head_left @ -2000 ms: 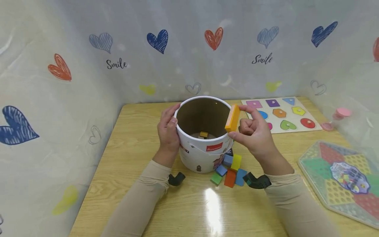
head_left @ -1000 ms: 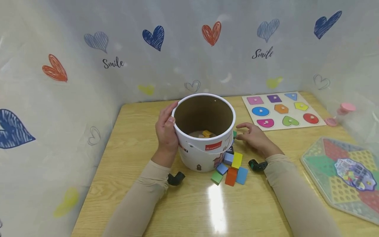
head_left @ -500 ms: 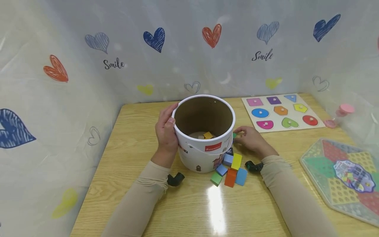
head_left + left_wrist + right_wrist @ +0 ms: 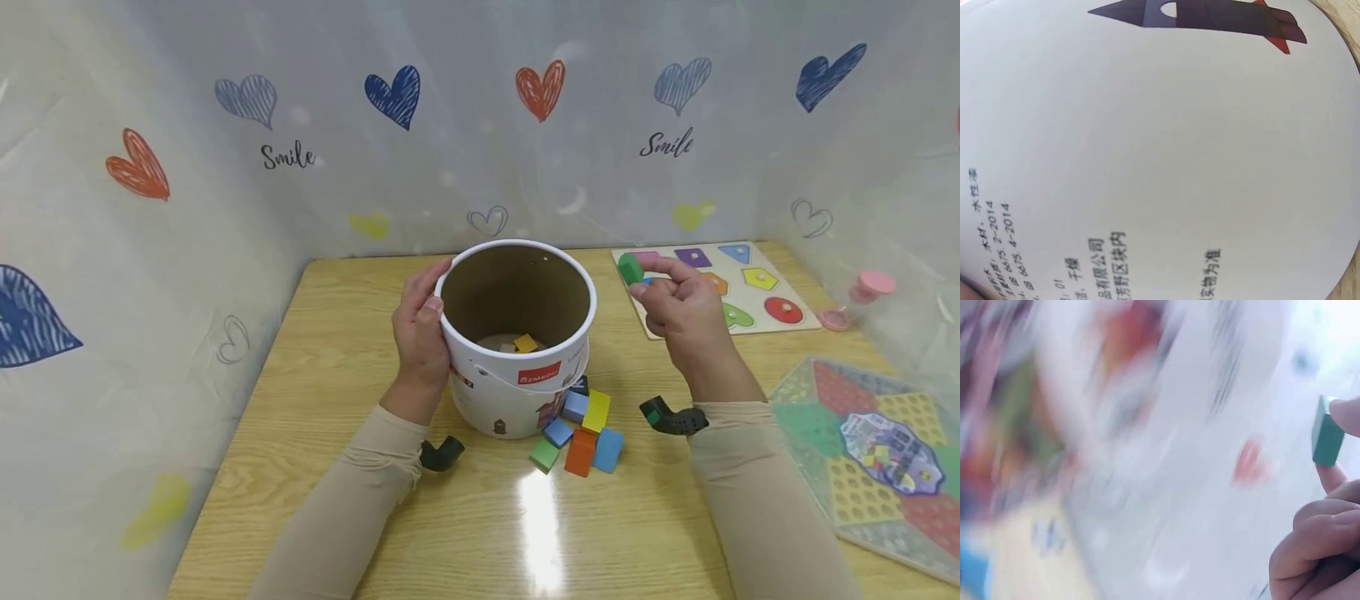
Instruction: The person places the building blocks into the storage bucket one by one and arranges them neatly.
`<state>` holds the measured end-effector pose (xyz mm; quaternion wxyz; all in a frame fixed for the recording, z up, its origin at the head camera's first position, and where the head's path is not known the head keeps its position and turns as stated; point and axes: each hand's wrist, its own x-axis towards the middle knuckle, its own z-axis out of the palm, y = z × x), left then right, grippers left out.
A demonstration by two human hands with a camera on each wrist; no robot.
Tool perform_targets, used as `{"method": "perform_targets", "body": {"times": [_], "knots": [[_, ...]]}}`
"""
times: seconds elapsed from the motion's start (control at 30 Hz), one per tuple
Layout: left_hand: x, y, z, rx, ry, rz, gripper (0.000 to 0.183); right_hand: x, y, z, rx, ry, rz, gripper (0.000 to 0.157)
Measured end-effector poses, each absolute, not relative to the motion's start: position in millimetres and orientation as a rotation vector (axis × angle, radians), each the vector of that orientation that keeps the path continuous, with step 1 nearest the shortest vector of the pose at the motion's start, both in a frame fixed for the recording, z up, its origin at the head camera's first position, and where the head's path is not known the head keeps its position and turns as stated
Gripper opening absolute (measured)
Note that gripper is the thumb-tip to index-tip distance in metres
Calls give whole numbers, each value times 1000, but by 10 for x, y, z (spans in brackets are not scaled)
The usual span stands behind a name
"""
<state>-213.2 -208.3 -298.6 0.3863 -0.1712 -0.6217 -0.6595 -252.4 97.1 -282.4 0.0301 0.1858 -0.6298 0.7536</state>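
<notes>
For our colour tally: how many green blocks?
2: a green block pinched by the right hand; a second green block on the table before the bucket; others may hide.

The white round paper bucket (image 4: 517,367) stands on the pale wooden table (image 4: 322,392), near the middle. Inside the bucket, on its bottom, lies a small yellow wooden block (image 4: 526,342). The left hand (image 4: 420,333) is on the left side of the bucket, touching its wall and rim. To the right of the bucket, above the table, is the right hand (image 4: 678,312), with a small green wooden block (image 4: 630,268) between its fingertips. In front of the bucket, slightly to the right and just beside its base, lies a group of coloured wooden blocks (image 4: 581,433). Behind and to the right of the bucket lies the flat wooden shape puzzle board (image 4: 780,287). Far to the right of the bucket lies the hexagonal checkers board (image 4: 870,450).
</notes>
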Motion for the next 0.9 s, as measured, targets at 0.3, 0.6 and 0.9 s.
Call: {"method": "perform_targets", "body": {"times": [0.3,0.6,0.9], "knots": [[-2206,-2112,-3061,-453,-1586,-1703,52,-2059,581,-2567,926,-1931,2235,31],[-2254,-2114,-3104,-435,-1597,-1696,52,-2082,593,-2623,962,-1969,2217,36],[-2233,-2122,-3090,-427,-1592,-1683,52,-2435,900,-2789,963,-1888,2328,38]]}}
